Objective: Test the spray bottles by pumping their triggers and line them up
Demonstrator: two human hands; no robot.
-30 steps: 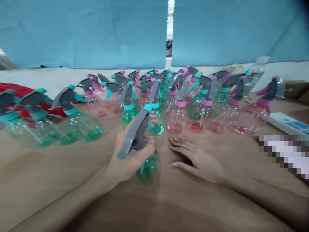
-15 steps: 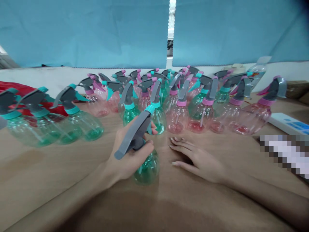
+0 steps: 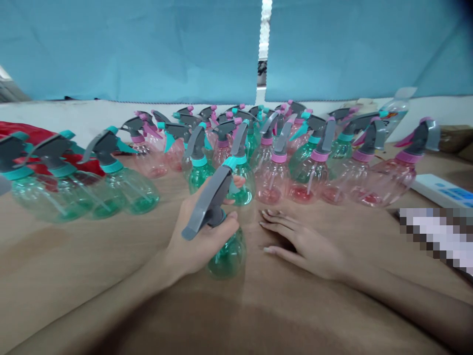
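Note:
My left hand (image 3: pixel 197 236) is wrapped round the neck of a green spray bottle (image 3: pixel 226 254) with a grey trigger head and a teal nozzle; the bottle stands on the brown table (image 3: pixel 92 256) near the front middle. Its trigger points back toward me and to the left. Just right of the bottle, my right hand (image 3: pixel 299 244) lies flat on the table, fingers stretched out and holding nothing.
Behind the hands stand several green and pink spray bottles (image 3: pixel 277 172) in a wide row, with more green ones (image 3: pixel 125 185) at the left. A red cloth (image 3: pixel 22 130) lies far left, a white power strip (image 3: pixel 443 190) at the right. A blue curtain hangs behind.
The held bottle has shifted and tilted only slightly. My right hand has stayed flat in the same place.

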